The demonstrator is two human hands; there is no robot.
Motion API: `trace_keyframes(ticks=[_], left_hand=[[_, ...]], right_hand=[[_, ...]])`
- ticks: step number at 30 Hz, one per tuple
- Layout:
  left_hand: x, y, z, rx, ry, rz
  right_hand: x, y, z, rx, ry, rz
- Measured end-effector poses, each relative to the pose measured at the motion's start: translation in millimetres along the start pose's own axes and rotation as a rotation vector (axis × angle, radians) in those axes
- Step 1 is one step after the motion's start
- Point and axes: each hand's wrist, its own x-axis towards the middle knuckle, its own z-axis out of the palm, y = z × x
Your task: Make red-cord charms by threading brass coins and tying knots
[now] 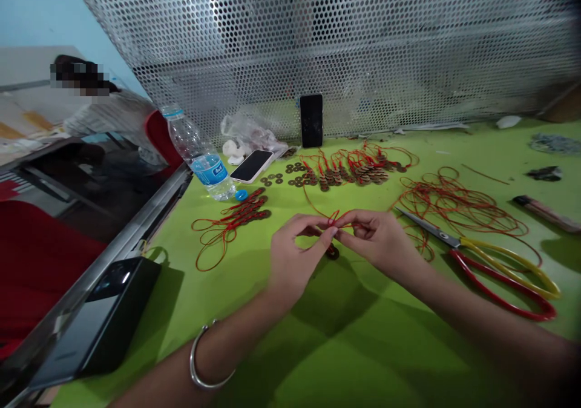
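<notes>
My left hand [295,253] and my right hand [376,238] meet fingertip to fingertip over the green table, both pinching a red cord [334,219]. Small loops of the cord stand up between the fingers. Below the fingertips hang dark round coins [333,251], partly hidden by my left hand. Behind my hands lies a row of coin strings [354,169] with red knots, beside loose coins [297,175]. To the left are more coin strings with cord loops [245,211]. A tangle of red cord [454,202] and open scissors [458,241] with yellow and red handles lie right.
A water bottle [204,160], a blue cap [241,195], a white-edged phone [252,166] and a plastic bag [249,132] stand or lie back left. Another phone [311,120] leans on the perforated metal panel [340,45]. A dark case [104,317] sits front left. A person [113,114] sits beyond.
</notes>
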Motion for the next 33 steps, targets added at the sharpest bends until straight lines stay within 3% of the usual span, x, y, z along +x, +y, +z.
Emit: trace_keyframes(ticks=[4, 12, 23, 28, 33], left_hand=[[0.1, 0.5, 0.7, -0.071, 0.033, -0.045], [2.0, -3.5, 3.0, -0.255, 0.072, -0.291], [3.8, -15.9, 3.5, -0.310, 0.103, -0.335], [3.8, -14.3, 4.2, -0.337, 0.067, -0.373], [4.1, -13.3, 5.6, -0.372, 0.037, -0.382]], right_hand=[[-2.9, -2.0, 1.3, -0.047, 0.012, -0.028], [3.3, -1.0, -0.6, 0.023, 0.040, -0.055], [4.6, -8.2, -17.8, -0.044, 0.134, -0.109], [6.6, -7.3, -23.5, 0.047, 0.158, -0.225], [4.6, -10.4, -30.4, -0.077, 0.219, -0.352]])
